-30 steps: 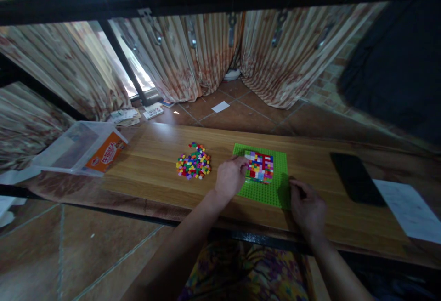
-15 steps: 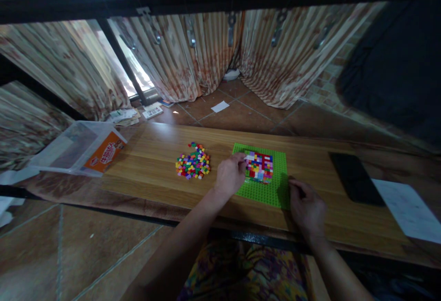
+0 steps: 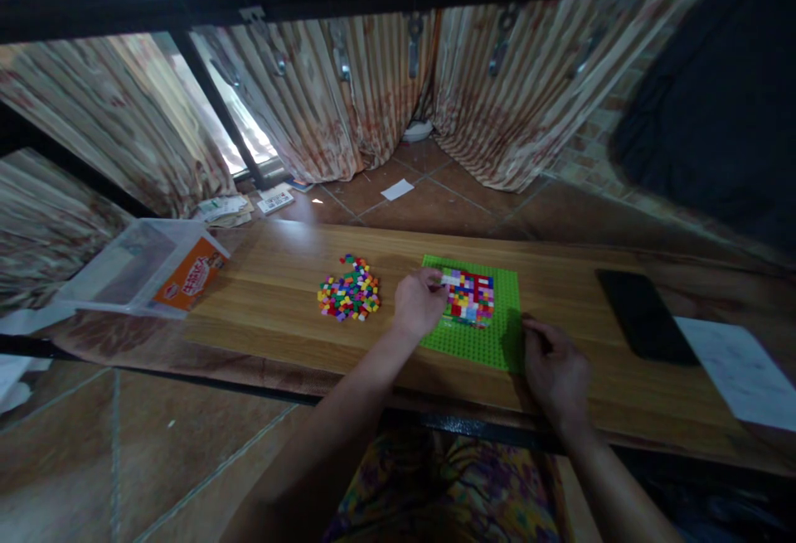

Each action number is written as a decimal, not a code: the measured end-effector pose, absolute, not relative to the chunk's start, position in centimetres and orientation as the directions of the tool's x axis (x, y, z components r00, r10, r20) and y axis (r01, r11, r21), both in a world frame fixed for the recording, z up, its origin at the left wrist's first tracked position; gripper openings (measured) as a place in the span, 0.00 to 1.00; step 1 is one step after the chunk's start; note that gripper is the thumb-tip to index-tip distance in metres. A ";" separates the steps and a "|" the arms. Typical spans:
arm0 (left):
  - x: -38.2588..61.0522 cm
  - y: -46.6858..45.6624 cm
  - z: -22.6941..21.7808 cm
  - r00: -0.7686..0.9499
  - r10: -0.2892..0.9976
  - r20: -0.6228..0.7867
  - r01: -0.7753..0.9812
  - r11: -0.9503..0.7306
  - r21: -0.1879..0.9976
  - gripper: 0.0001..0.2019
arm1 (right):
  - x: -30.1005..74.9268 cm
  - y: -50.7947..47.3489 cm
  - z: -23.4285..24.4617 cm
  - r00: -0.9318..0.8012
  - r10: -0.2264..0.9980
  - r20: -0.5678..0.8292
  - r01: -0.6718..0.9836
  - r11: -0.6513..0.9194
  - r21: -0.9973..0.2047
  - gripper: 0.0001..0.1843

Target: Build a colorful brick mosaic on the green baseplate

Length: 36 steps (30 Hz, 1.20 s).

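Observation:
A green studded baseplate (image 3: 497,340) lies flat on the wooden tabletop (image 3: 279,294). A patch of small coloured bricks (image 3: 471,296) covers its upper middle. My left hand (image 3: 418,303) rests at the plate's left edge, fingers pinched together at the top left corner of the patch; what they hold is too small to see. My right hand (image 3: 555,373) lies curled on the table, its fingers touching the plate's lower right corner. To the left of my left hand sits a loose heap of small coloured bricks (image 3: 349,290).
A clear plastic box with an orange label (image 3: 146,269) lies on its side at the table's left end. A black phone (image 3: 643,315) and a white sheet of paper (image 3: 740,373) lie at the right. A black metal bar crosses overhead.
My left hand has crept slightly up along the left edge of the brick patch. The right hand has stayed at the plate's corner.

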State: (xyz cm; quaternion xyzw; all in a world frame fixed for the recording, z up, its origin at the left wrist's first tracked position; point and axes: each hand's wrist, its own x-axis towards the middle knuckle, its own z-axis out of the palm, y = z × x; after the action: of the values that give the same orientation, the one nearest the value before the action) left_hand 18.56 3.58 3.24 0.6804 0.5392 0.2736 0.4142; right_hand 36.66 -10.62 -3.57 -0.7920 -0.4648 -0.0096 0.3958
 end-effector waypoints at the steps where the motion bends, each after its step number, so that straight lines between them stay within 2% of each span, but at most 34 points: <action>1: 18.7 3.7 3.3 0.268 0.960 -0.086 0.512 -0.066 0.856 0.12 | 36.7 -10.6 -3.6 0.565 0.729 0.386 0.745 -0.250 -0.618 0.22; 6: 18.7 3.6 3.2 0.283 0.955 -0.087 0.491 -0.066 0.869 0.12 | 36.7 -10.7 -3.6 0.553 0.734 0.394 0.755 -0.243 -0.609 0.22; 12: 15.6 2.6 1.7 0.188 0.981 0.054 0.312 -0.111 0.944 0.11 | 36.7 -10.7 -3.5 0.545 0.739 0.396 0.758 -0.232 -0.609 0.22; 16: 10.3 1.0 1.0 0.130 0.988 0.080 0.379 -0.124 0.917 0.09 | 36.8 -10.7 -3.5 0.550 0.739 0.389 0.757 -0.244 -0.606 0.23; 22: 4.4 -1.2 0.8 0.027 0.995 0.092 0.629 -0.088 0.773 0.07 | 37.0 -10.8 -3.6 0.542 0.737 0.405 0.779 -0.260 -0.571 0.23; 29: 5.2 -0.6 0.6 0.054 0.990 0.127 0.823 -0.116 0.557 0.06 | 36.9 -10.9 -3.7 0.531 0.734 0.424 0.790 -0.248 -0.561 0.23; 33: 6.1 -0.1 0.4 0.072 0.990 0.121 0.904 -0.116 0.412 0.08 | 37.1 -11.0 -3.9 0.526 0.739 0.421 0.794 -0.248 -0.555 0.24; 36: 6.4 0.2 0.4 0.075 0.990 0.117 0.919 -0.114 0.378 0.08 | 37.1 -10.9 -3.9 0.537 0.739 0.407 0.790 -0.271 -0.551 0.23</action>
State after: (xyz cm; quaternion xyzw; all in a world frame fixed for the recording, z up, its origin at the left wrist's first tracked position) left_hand 6.41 0.16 0.44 0.7260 0.6574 0.1737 0.1029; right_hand 37.15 -10.94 -3.91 -0.7963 -0.4799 -0.0346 0.3666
